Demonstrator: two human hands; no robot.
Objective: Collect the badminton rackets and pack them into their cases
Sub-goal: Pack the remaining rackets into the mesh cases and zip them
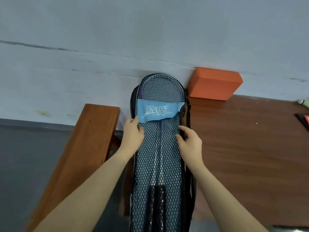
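A long dark mesh racket case [158,164] with a light blue printed band [157,112] lies lengthwise along the left edge of a brown wooden table [242,148], its rounded top against the wall. Through the mesh I see racket shafts and dark handles [156,206] inside. My left hand [133,133] pinches the case's left edge just below the blue band. My right hand [189,141] grips the right edge, fingers curled at the dark zipper seam.
An orange foam block [214,83] stands against the pale wall at the table's back. A wooden bench [80,156] runs along the left over a grey floor. A dark red-marked object [303,120] lies at the table's right edge.
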